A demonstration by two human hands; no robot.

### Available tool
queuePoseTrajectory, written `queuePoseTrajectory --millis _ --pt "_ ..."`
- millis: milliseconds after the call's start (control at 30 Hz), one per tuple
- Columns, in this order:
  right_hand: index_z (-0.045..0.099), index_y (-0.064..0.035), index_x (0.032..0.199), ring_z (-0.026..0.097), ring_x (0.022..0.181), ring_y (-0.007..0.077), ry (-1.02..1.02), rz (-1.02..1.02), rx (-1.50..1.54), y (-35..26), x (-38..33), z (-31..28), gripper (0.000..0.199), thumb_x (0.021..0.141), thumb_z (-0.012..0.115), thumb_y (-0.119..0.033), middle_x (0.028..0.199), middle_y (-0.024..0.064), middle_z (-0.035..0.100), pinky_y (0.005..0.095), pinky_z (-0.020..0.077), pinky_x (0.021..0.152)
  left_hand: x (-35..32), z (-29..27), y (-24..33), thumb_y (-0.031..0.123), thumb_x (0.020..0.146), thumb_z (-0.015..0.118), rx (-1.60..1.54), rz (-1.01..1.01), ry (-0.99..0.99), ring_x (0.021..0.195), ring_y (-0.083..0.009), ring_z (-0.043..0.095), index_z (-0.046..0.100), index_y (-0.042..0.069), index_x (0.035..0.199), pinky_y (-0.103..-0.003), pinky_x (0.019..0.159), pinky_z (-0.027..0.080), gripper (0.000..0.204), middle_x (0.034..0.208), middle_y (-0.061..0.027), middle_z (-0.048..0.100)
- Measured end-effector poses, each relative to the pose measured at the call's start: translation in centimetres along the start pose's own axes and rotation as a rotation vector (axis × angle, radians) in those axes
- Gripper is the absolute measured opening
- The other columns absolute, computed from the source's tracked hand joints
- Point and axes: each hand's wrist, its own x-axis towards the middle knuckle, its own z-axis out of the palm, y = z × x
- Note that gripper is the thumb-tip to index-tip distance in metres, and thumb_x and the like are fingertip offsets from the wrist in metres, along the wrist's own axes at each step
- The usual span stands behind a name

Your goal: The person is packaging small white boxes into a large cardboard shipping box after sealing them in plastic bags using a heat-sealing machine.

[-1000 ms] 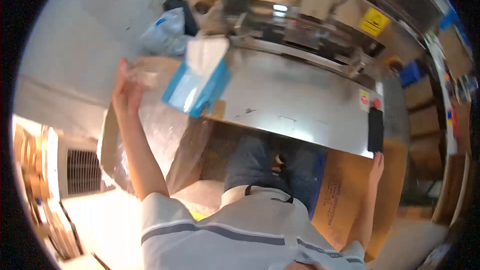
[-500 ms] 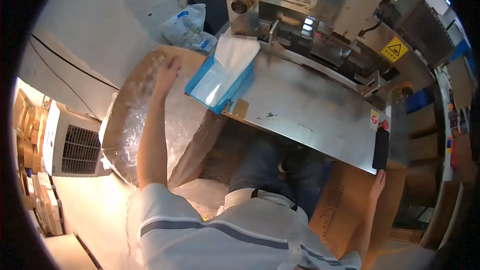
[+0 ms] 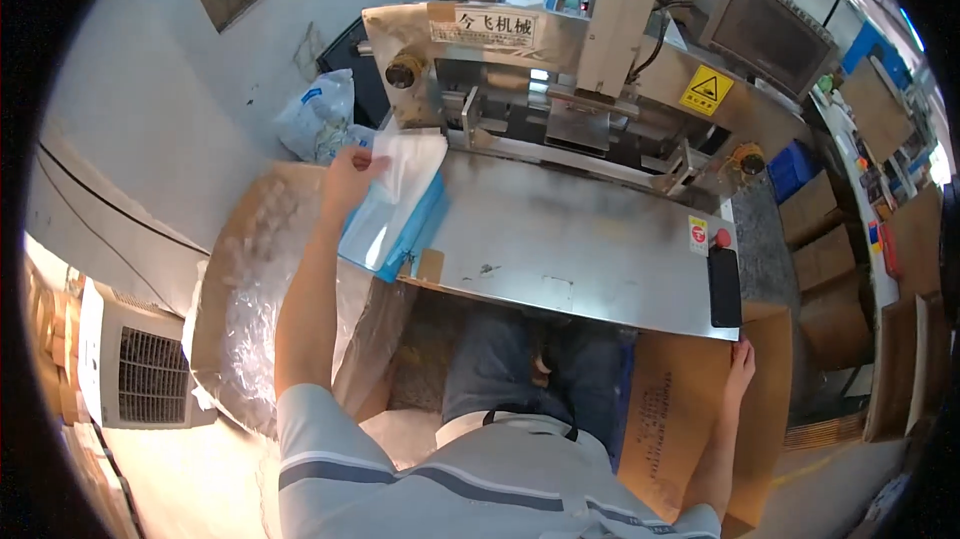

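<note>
A stack of clear plastic bags (image 3: 392, 224) lies in a blue tray (image 3: 428, 222) at the left end of a metal worktable (image 3: 560, 239). My left hand (image 3: 352, 179) reaches over the tray's far left side. Its fingers are closed on the raised edge of a thin clear bag. At the table's front right corner, my right hand (image 3: 738, 367) rests near the edge with its fingers loosely stretched upward. I see nothing held in it. A black phone-like slab (image 3: 725, 286) lies on the tabletop just above that hand, beside a red button (image 3: 722, 237).
A metal machine (image 3: 560, 99) with a yellow warning label stands along the table's back. Left of the table, a large cardboard box (image 3: 230, 309) holds crumpled clear plastic. Another open carton (image 3: 665, 419) stands below the right corner. A white plastic sack (image 3: 318, 119) leans by the wall.
My left hand has moved from above the box of plastic to the bags in the blue tray and closed on one. My right hand stays by the table corner. The view has shifted.
</note>
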Motion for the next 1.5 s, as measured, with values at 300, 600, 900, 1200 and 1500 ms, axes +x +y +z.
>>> queuePoseTrajectory --millis 300,600,900,1200,1500 --pt "0.051 -0.0005 0.138 0.061 0.114 0.024 0.254 0.048 0.358 -3.2 -0.3 -0.2 0.046 0.106 0.052 -0.034 0.128 0.0111 0.062 0.0361 0.0506 0.095 -2.7 -2.6 0.4 0.016 0.096 0.063 0.063 0.073 0.466 0.088 -0.0222 0.071 0.066 0.001 0.105 -0.033 0.078 0.053 0.018 0.094 -0.0158 0.074" --pt "0.055 -0.0013 0.134 0.059 0.119 0.0235 -0.193 -0.445 0.043 -21.4 -6.0 10.2 0.051 0.089 0.074 -0.018 0.131 0.0126 0.061 0.0359 0.0485 0.1 -13.1 4.6 19.5 0.008 0.093 0.065 -0.117 0.359 -0.117 0.077 -0.0232 0.072 0.071 0.005 0.1 -0.034 0.067 0.055 0.009 0.091 -0.012 0.074" --pt "0.072 -0.0058 0.105 0.07 0.09 0.0297 -0.792 -0.464 -0.178 -24.2 -9.0 16.5 0.022 0.087 0.074 -0.018 0.095 0.0132 0.072 0.0379 0.0551 0.077 -23.7 9.1 25.5 0.01 0.096 0.066 -0.415 0.275 -0.642 0.077 -0.0098 0.067 0.07 -0.002 0.105 -0.027 0.068 0.056 0.015 0.086 -0.0091 0.074" --pt "0.072 -0.0068 0.084 0.067 0.087 0.0265 -0.477 -0.923 -0.023 -22.2 -10.1 16.8 0.013 0.082 0.076 -0.018 0.095 0.0048 0.07 0.0371 0.0546 0.072 -25.9 10.5 21.7 0.014 0.092 0.073 -0.419 -0.274 -0.819 0.06 -0.0072 0.056 0.068 -0.001 0.091 -0.025 0.056 0.048 0.016 0.074 -0.0041 0.069" --pt "0.068 -0.006 0.092 0.067 0.082 0.0383 -0.836 -0.942 -0.329 -19.1 -10.4 17.3 0.021 0.087 0.067 -0.026 0.085 0.0145 0.07 0.0488 0.0514 0.074 -23.6 10.8 25.6 0.008 0.083 0.076 -0.285 0.74 -0.693 0.067 -0.0289 0.063 0.063 0.005 0.126 -0.037 0.062 0.053 0.045 0.096 -0.0176 0.069"
